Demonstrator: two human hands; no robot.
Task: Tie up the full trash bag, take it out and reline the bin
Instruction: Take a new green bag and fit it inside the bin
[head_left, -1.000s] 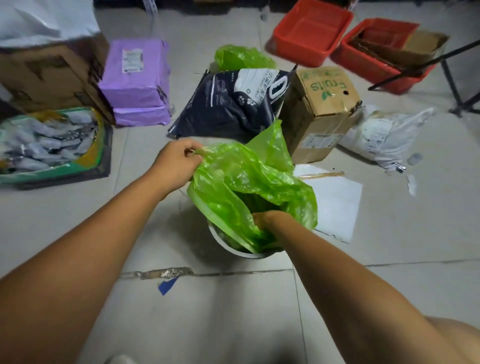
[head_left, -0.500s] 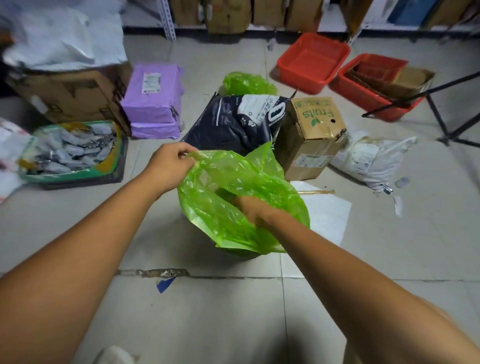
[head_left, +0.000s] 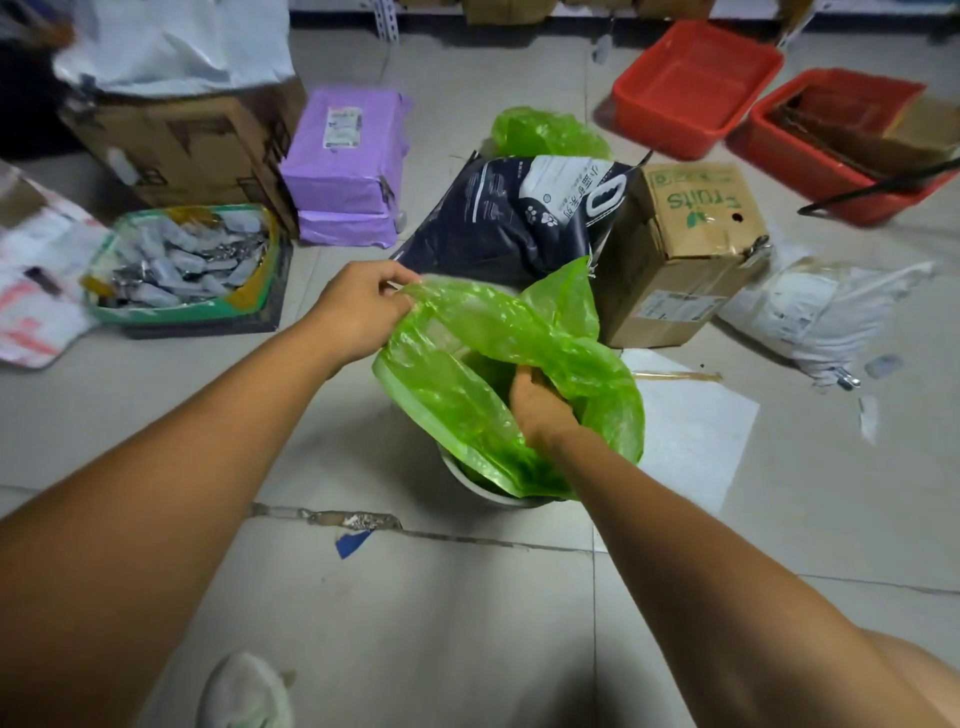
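Since the last frame your right hand (head_left: 537, 402) has sunk into the green bag (head_left: 467, 374); fingers buried in plastic, grip cannot be told. Bag sits in the white bin (head_left: 467, 482) on the floor. Your left hand (head_left: 358, 312) pinches its raised far rim. Fruits box (head_left: 691, 249) stands just behind.

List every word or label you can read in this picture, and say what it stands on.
"Fruits": green print on the cardboard box, upside down.
Chinese characters on the dark paw-print bag: too blurred to read.
Labels on the purple parcel and white mailer bag: too small to read.
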